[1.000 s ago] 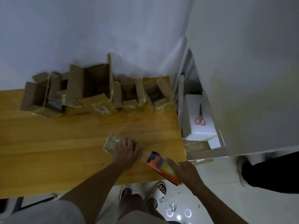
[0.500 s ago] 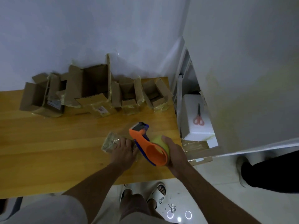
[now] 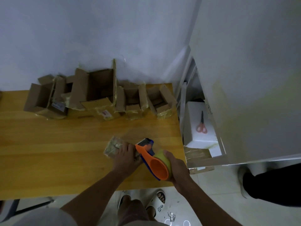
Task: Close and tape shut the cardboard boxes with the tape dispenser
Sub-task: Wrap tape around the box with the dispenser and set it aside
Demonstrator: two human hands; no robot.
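- Nearest the camera, two feet in pale slippers (image 3: pixel 156 204) stand on the tiled floor below the table edge; bits of clear scrap lie beside them.
- The right hand (image 3: pixel 175 167) curls round the tape dispenser (image 3: pixel 153 160), orange and blue with a yellowish tape roll; its front end tilts down to the small box.
- The left hand (image 3: pixel 126 156) lies palm down on the small taped box (image 3: pixel 114 146), fingers spread over its top and pressing it to the wooden table (image 3: pixel 57 152); the box sits near the table's right front corner, touching the dispenser's nose.
- To the right, off the table, a white foam block (image 3: pixel 195 139) carries orange-handled scissors (image 3: pixel 201 127); a flat brown taped package (image 3: pixel 197 154) lies just in front of it.
- At the far edge, against the white wall, a row of open cardboard boxes (image 3: pixel 101 93) stands with flaps up; yellowed tape clings to their fronts; well apart from the hands.
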